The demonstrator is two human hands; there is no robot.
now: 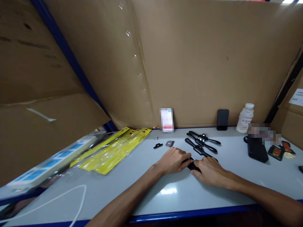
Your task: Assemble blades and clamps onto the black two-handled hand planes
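Note:
Both hands rest close together on the pale table [146, 186]. My left hand [174, 160] and my right hand [208, 170] have their fingers curled around a small black tool [192, 165] lying between them. Just beyond, three more black handled tools [201, 142] with metal middles lie side by side. A small black part [157, 145] and a grey metal plate [169, 143] sit a little behind my left hand.
Yellow plastic packages [113, 149] lie at the left, beside blue-and-white packs [47, 164] and a white cable [78, 201]. A phone [222, 119], a white bottle [245, 118] and a card [167, 119] stand against the cardboard wall. A black object [257, 148] and small packets [280, 149] are at right.

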